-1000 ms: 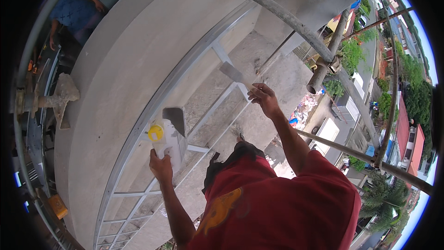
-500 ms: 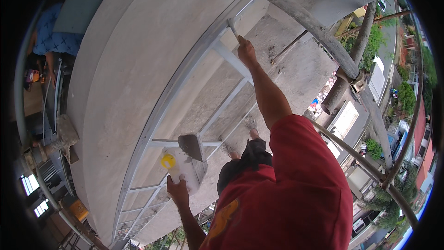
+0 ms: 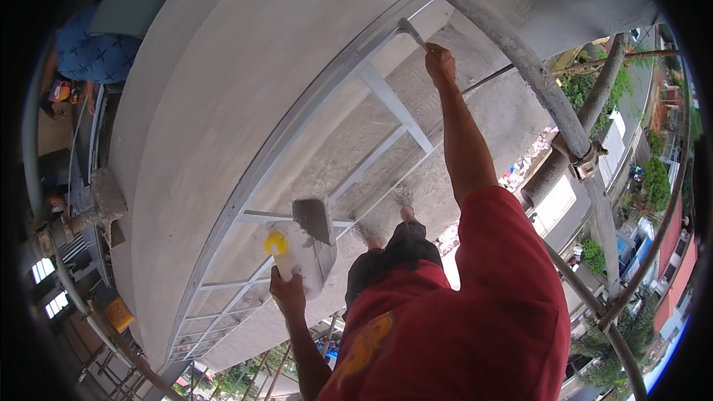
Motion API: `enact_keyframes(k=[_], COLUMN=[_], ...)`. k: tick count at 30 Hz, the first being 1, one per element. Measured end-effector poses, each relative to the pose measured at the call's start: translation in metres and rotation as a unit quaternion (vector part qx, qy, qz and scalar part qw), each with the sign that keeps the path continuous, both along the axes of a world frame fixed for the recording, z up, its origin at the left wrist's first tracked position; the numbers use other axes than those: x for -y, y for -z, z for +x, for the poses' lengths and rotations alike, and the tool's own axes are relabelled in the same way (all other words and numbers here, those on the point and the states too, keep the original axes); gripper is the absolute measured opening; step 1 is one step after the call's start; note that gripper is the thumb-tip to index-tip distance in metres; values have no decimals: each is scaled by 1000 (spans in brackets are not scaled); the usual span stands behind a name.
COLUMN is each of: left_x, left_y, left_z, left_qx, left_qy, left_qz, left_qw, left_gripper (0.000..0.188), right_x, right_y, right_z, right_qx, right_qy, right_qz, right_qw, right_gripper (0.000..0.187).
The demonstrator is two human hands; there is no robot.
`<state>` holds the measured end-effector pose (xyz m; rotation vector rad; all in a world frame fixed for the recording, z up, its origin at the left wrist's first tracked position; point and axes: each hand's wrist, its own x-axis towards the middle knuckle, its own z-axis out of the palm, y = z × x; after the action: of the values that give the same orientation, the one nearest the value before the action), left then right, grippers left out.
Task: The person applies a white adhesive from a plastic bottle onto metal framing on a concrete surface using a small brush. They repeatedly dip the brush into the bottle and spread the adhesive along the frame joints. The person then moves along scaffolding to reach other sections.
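And there's the putty knife [image 3: 411,31], up at the curved rail of the grey metal frame [image 3: 297,126], a touch farther along than half a second ago; a second back it was out over the frame's crossbars! Blade touching? Can't tell. The right hand [image 3: 440,63] has its fingers curled around the handle. In front of the frame's crossbars, the left hand [image 3: 288,295] pinches a whitish plastic jug [image 3: 303,254] between thumb and fingers: yellow cap [image 3: 276,243], smeared sides, dark grey at one end. Right of the frame, a red shirt [image 3: 468,304] carries an orange print [image 3: 369,349].
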<state>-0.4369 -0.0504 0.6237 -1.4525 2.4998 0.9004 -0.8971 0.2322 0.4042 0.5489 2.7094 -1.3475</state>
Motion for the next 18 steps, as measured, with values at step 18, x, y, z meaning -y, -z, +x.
enact_keyframes(k=[18], left_x=[19], left_y=[20], left_z=[117], left_qx=[-83], left_qy=[-165], left_qz=[-47], left_qw=[982], left_gripper=[25], right_x=[253], right_y=[-46], right_z=[196], right_qx=[-59], right_qy=[-444], right_qz=[-123], right_qw=[886], right_gripper=[28])
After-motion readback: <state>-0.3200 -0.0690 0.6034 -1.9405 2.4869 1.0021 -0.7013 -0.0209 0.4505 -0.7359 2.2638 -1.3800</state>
